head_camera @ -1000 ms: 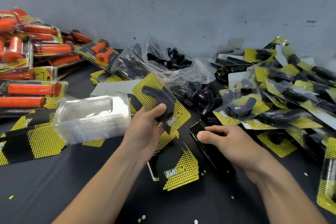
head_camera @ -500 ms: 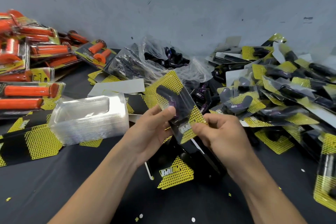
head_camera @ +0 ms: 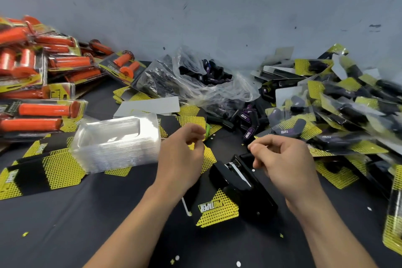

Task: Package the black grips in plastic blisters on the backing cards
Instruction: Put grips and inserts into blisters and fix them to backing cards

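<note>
Hovering side by side over bench (head_camera: 65, 224): left hand (head_camera: 182, 156), right hand (head_camera: 285, 165), each grip loosely curled, pinching nothing. Under right hand, black stapler (head_camera: 235, 178) on backing card (head_camera: 217, 210). Loose black grips (head_camera: 247, 118) just beyond; blister stack (head_camera: 117, 139) left.

The packaged card with its black grip, pinched by both hands half a second ago, has left them; where it went cannot be told. The left hand (head_camera: 180, 159) and right hand (head_camera: 285, 163) now hover, fingers loosely curled, over the black stapler (head_camera: 237, 178), left and right of its front end.
</note>
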The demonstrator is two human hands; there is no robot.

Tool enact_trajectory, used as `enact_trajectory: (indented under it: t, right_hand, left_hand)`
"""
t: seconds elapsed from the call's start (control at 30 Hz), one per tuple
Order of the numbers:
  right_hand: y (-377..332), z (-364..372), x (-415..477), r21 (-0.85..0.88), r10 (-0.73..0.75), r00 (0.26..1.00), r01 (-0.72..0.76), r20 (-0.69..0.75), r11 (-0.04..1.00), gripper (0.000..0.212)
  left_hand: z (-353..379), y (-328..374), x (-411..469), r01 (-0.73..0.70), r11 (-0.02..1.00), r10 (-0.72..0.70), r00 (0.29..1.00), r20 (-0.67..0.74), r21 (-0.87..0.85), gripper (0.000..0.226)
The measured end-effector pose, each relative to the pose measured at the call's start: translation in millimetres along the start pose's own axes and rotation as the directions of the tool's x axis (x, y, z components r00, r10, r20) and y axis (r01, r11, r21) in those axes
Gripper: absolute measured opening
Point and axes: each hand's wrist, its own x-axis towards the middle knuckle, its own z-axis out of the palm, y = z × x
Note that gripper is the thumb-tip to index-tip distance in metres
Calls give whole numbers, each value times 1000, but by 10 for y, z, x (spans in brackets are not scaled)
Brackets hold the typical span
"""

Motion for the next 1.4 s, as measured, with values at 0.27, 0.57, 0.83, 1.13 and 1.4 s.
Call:
enact_trajectory:
  t: [0.27, 0.57, 0.83, 1.13, 1.4]
  right_hand:
    - [-118, 300, -280, -311, -328, 936, 353, 129, 883, 18]
    - [-180, 724, -558, -507, -300, 830, 532, 469, 679, 63]
    - [-128, 695, -566, -468, -303, 806, 554, 509, 688, 100]
    - [-109, 673, -559, -391, -345, 800, 557, 491, 733, 82]
    - [-113, 656, -552, -405, -342, 806, 553, 484, 728, 69]
  left_hand:
    - [-571, 181, 101, -234, 858, 427, 820, -381, 458, 34]
    - [-1289, -115, 379, 234, 838, -175, 971, -163, 494, 46]
    - [-1290, -101, 558, 77, 683, 45, 988, -147, 727, 19]
    - [-1258, -93, 704, 49, 684, 22, 996, -88, 727, 32]
    - [-1333, 3, 797, 22, 620, -133, 988, 78, 784, 31]
